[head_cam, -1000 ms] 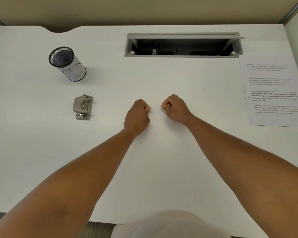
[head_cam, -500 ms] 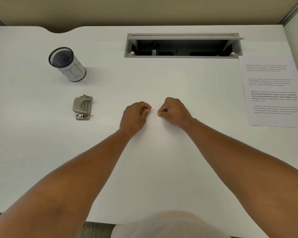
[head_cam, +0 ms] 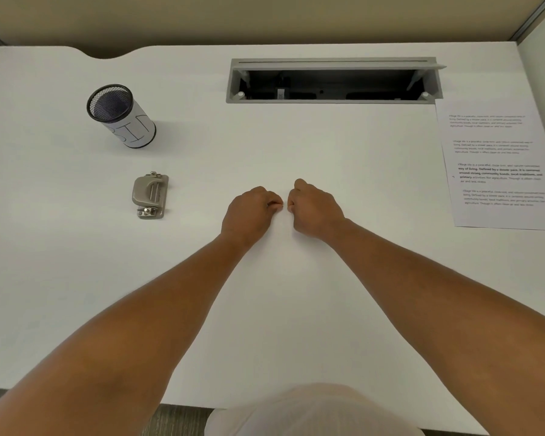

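Left hand [head_cam: 252,212] and right hand [head_cam: 315,209] rest fisted on the desk [head_cam: 296,136], nothing visible in either; hole punch [head_cam: 150,195] lies near the left one, untouched, so likely pre-start, and the next move needs a hand opening to reach it.

Bright, even light from above washes the white table [head_cam: 76,278] — shadows are faint and soft, beside the mesh cup [head_cam: 121,116] and beneath the left hand [head_cam: 249,212] and right hand [head_cam: 315,209]. Wide-angle distortion bows the table's far edge and side walls. The centre is sharp — print on the paper sheet [head_cam: 501,165] blurs.
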Available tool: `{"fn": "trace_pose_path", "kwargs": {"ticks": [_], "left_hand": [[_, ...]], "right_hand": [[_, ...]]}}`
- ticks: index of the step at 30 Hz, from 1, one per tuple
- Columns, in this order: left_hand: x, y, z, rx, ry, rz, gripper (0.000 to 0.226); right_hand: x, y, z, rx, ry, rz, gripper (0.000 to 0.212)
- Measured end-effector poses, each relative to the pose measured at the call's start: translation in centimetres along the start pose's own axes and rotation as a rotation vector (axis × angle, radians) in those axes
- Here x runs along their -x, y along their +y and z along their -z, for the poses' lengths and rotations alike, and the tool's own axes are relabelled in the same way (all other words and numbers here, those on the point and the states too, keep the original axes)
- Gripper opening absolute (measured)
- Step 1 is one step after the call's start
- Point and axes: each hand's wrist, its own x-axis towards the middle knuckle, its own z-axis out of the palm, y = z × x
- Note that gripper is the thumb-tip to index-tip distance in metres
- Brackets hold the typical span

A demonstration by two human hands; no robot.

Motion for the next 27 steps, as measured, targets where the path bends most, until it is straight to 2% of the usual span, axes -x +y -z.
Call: {"fn": "trace_pose_path", "kwargs": {"ticks": [6,13,15,18,22,27], "left_hand": [[-0.1,0.7,-0.3,-0.093,-0.009,-0.003,0.022],[-0.3,1.4,-0.9,-0.18,-0.07,0.026,0.021],[-0.4,1.5,-0.9,-0.181,-0.09,0.03,0.024],[-0.5,1.3,-0.7,-0.12,-0.105,0.073,0.027],[-0.5,0.8,-0.6,0.04,-0.054,0.171,0.027],[-0.7,0.1,0.1,0.146,-0.038,0.246,0.031]], "right_hand": [[-0.1,-0.1,-0.4,0.063,-0.013,0.003,0.02],[-0.6,-0.5,-0.2,0.098,-0.112,-0.009,0.028],[-0.9,-0.3,0.3,0.018,-0.14,-0.064,0.024],[-1.6,0.3,1.5,-0.259,-0.134,-0.164,0.007],[-1.6,1.4,2.7,-0.578,-0.089,-0.312,0.015],[-1.3,2.2,2.4,-0.673,-0.079,-0.33,0.021]]}}
